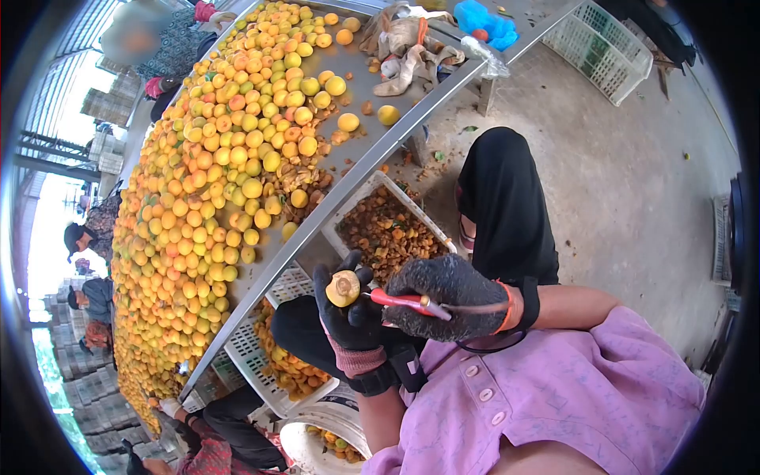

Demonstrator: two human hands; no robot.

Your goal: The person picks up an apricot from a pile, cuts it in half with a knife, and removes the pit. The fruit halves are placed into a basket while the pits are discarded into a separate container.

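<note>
My left hand (352, 318), in a dark glove with a pinkish cuff, is closed around an apricot (343, 289). A brownish cut or opened area shows on the fruit's upper face. My right hand (451, 294), in a dark, worn glove, grips a slim red-handled tool (408, 302). Its front end points at the apricot and comes close to its right side; the kind of tool I cannot tell. Both hands are over my lap, just off the metal edge of a long table (326, 207) heaped with apricots (202, 170).
Below the table edge stands a white crate (346, 212) of brown pits and scraps. Another crate (257, 370) holds orange fruit pieces, beside a white bucket (297, 443). Cloths and gloves (408, 59) lie at the table's far end. Other people (99, 305) sit along the opposite side.
</note>
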